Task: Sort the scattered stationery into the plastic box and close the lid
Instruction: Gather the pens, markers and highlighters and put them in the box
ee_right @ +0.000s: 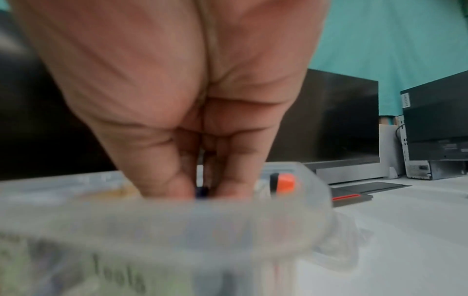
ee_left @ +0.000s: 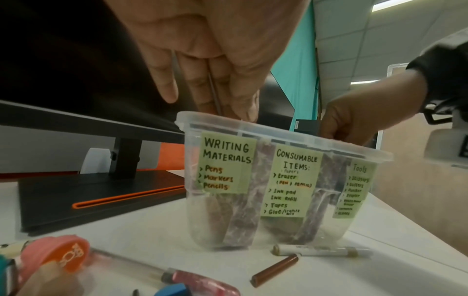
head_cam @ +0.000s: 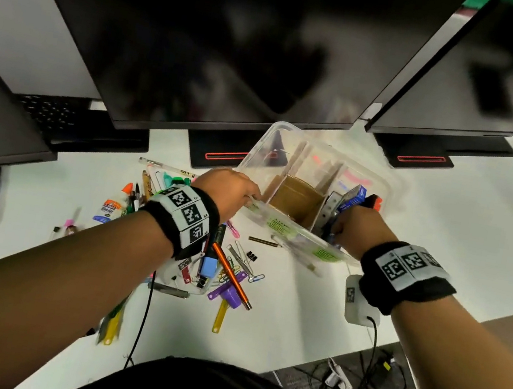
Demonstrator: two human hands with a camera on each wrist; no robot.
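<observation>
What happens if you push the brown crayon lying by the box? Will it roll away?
Probably. The brown crayon is a round stick lying flat on the smooth white table, so a sideways push would likely roll it. It looks short and light. The box behind it might stop it.

Dark monitors (head_cam: 233,37) on white desk (head_cam: 311,322)

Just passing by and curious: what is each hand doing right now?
Left hand: fingers pinch a thin dark pen over the plastic box.
Right hand: reaching into the box; grip cannot be told.
</observation>
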